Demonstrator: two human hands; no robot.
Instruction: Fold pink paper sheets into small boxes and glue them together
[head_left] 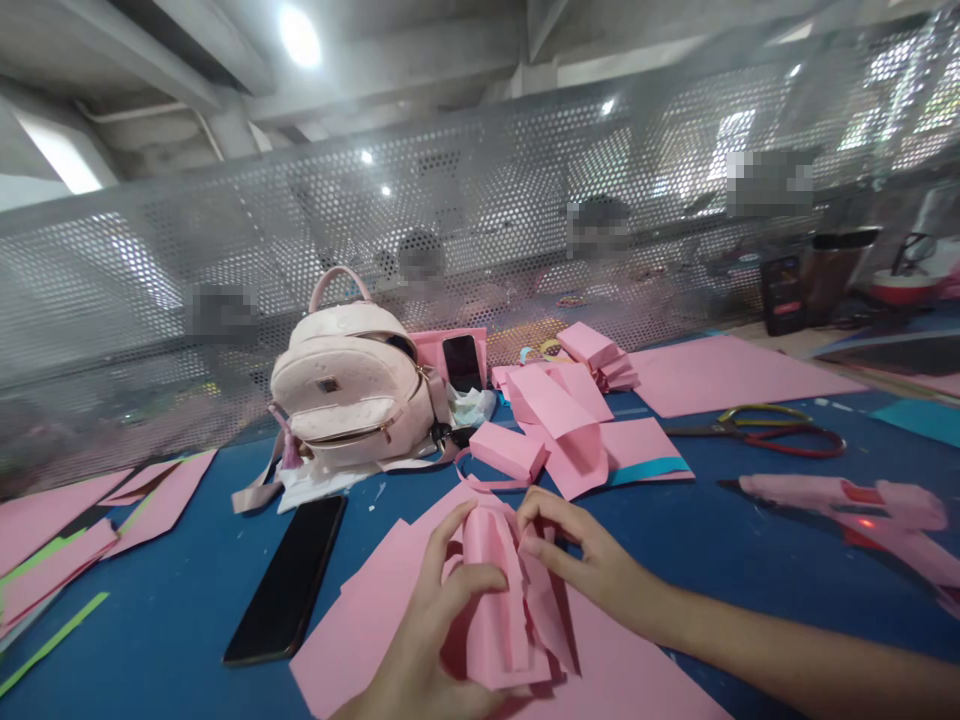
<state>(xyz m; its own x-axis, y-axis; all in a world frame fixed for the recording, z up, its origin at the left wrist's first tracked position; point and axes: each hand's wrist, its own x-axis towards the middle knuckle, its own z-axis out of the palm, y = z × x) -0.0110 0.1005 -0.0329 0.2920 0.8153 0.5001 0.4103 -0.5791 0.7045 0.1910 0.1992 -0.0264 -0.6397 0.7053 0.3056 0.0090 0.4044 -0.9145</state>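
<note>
Both my hands hold a folded piece of pink paper (499, 610) low in the middle of the view. My left hand (427, 640) grips its left side, thumb across the front and a finger behind the top. My right hand (585, 560) pinches the upper right edge with bent fingers. The piece is rolled into a rounded fold and rests over a flat pink sheet (375, 620) on the blue table (172, 620).
A black phone (289, 580) lies left of my hands. Behind it sits a pale pink backpack (352, 395). Folded pink paper boxes (555, 420), scissors (765, 430) and a pink glue gun (832, 495) lie to the right. A perforated metal screen (487, 200) runs along the back.
</note>
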